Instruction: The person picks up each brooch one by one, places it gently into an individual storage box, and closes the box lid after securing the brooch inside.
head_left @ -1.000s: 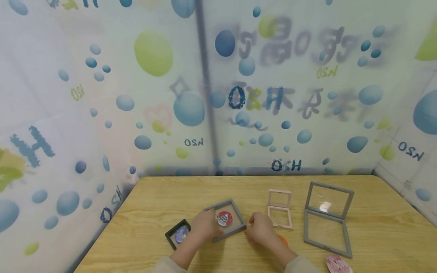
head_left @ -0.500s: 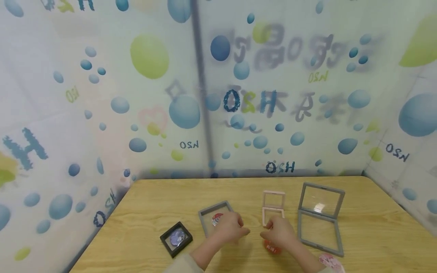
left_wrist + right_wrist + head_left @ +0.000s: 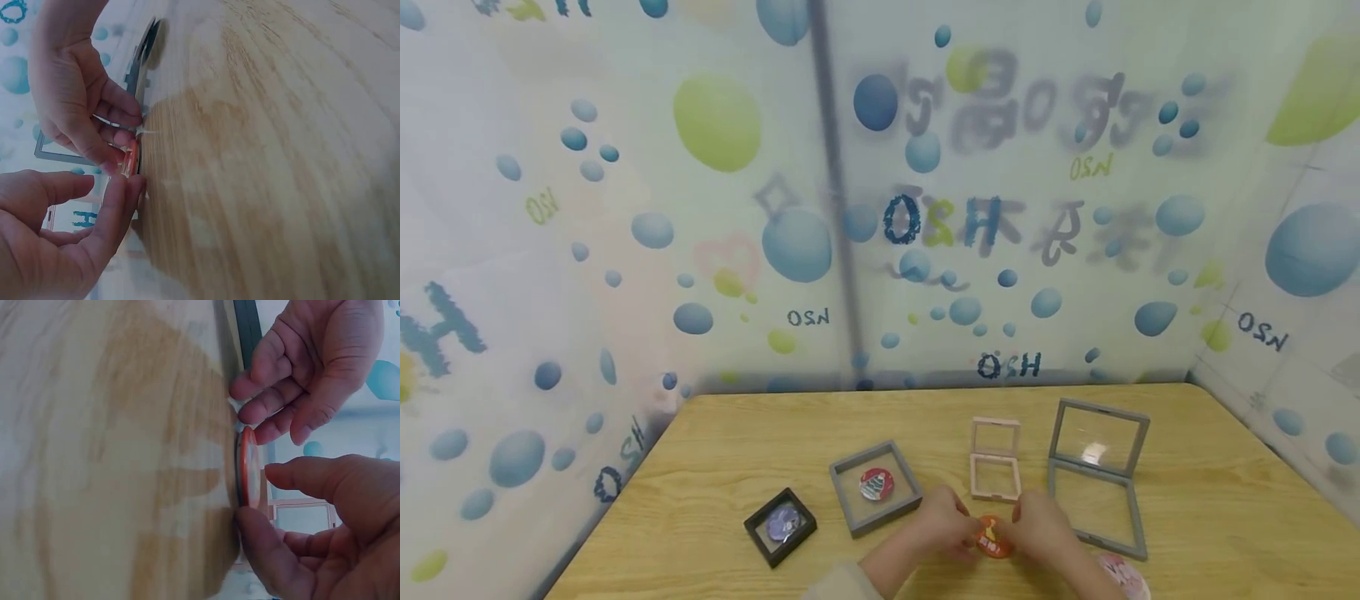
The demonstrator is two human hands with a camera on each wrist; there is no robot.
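Observation:
An orange round badge (image 3: 995,537) lies flat on the wooden table, between my two hands. My left hand (image 3: 946,525) is at its left edge; in the left wrist view the fingertips (image 3: 134,184) meet the rim while the thumb stays apart. From the other side my right hand (image 3: 1037,525) reaches the badge. The right wrist view has its thumb (image 3: 253,534) against the rim and the index finger just off the face. Neither hand is plainly curled round the badge (image 3: 250,469).
Left of the hands lie a grey frame (image 3: 887,525) with a red tree badge (image 3: 876,484) and a black frame (image 3: 801,533) with a purple badge (image 3: 783,522). Behind and right stand a small pink frame (image 3: 996,497) and a large grey frame (image 3: 1137,517), both unfolded. A pink badge (image 3: 1126,575) lies front right.
My left hand has left the grey frame with the red tree badge and moved right. The right hand has come to the orange badge, and both hands now meet at it.

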